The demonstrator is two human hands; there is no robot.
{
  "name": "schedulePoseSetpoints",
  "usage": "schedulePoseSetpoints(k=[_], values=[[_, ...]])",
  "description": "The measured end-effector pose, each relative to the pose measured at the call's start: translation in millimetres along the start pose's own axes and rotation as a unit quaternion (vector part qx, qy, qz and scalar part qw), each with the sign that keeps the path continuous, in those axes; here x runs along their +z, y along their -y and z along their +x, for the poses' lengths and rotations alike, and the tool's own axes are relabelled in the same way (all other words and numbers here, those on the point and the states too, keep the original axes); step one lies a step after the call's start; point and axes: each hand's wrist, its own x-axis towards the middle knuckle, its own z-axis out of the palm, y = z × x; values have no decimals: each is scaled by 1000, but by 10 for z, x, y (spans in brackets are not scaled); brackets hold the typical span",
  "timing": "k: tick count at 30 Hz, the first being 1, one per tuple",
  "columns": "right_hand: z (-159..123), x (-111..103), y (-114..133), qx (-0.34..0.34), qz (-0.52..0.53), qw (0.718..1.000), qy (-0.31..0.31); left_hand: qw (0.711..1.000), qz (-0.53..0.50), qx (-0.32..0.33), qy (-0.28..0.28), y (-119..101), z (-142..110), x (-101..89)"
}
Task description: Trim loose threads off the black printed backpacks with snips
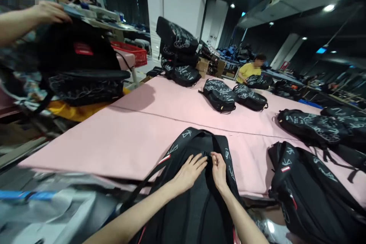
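Observation:
A black backpack [197, 198] lies right in front of me, its back panel and shoulder straps facing up, its top end on the pink table [114, 141]. White line drawings and a small red-and-white tag mark its straps. Spread flat on the upper back panel is my left hand [190, 169], fingers stretched toward the middle. My right hand [219, 167] is beside it, thumb and fingers pinched at the inner edge of the right strap area. What the pinch holds is too small to make out.
Another backpack [311, 190] lies close on the right. More patterned backpacks [219, 95] rest farther back, with a stack [178, 53] at the far edge. At left, another person's hand [51, 12] holds an open backpack [82, 61]. A person in yellow [250, 71] stands across the table.

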Motion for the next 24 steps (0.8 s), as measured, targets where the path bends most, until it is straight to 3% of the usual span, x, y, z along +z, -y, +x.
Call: schedulePoseSetpoints(k=[4, 9, 13, 18, 21, 24], values=[[358, -369, -193, -59, -170, 980, 88, 988, -19, -154, 24, 81, 812, -55], [559, -588, -193, -94, -248, 943, 203, 971, -10, -181, 154, 265, 1314, -252], [383, -503, -110, -152, -281, 912, 258, 948, 20, -239, 209, 300, 1346, -169], [38, -410, -99, -338, -356, 815, 308, 935, 28, -283, 214, 201, 1234, -35], [-63, -512, -105, -379, -358, 803, 290, 940, 14, -268, 209, 152, 1169, -69], [-132, -689, -141, -358, -392, 811, 247, 961, -13, -222, 167, 182, 978, -9]])
